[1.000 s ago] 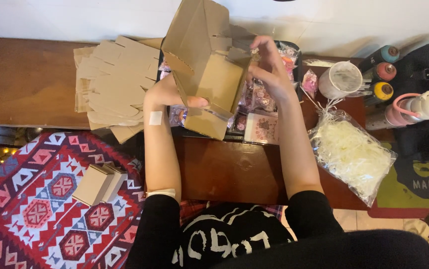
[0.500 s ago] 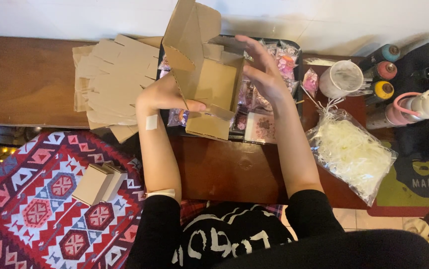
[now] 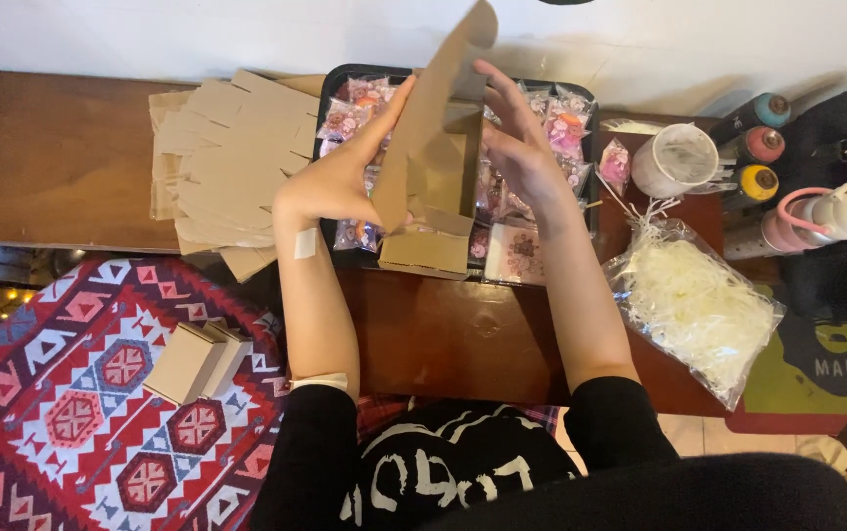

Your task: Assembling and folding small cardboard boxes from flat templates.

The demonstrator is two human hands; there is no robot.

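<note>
I hold a half-folded brown cardboard box (image 3: 433,167) above the wooden table (image 3: 453,334). My left hand (image 3: 345,172) presses flat against its left outer wall, fingers stretched up. My right hand (image 3: 520,147) grips the box from the right, fingers inside its open top. The lid flap stands upright. Beneath the box a black tray (image 3: 337,79) holds several small clear packets of pink and purple items (image 3: 561,123).
A stack of flat brown box blanks (image 3: 227,162) lies left of the tray. Folded boxes (image 3: 192,362) rest on a patterned red rug. A bag of white shredded paper (image 3: 694,300), a clear cup (image 3: 676,157), several spray cans (image 3: 753,147) and a pink bottle (image 3: 821,221) sit to the right.
The box has been turned upright, its flap now pointing up. My left hand has shifted from under the box to its left wall, and my right hand has closed in on its right side.
</note>
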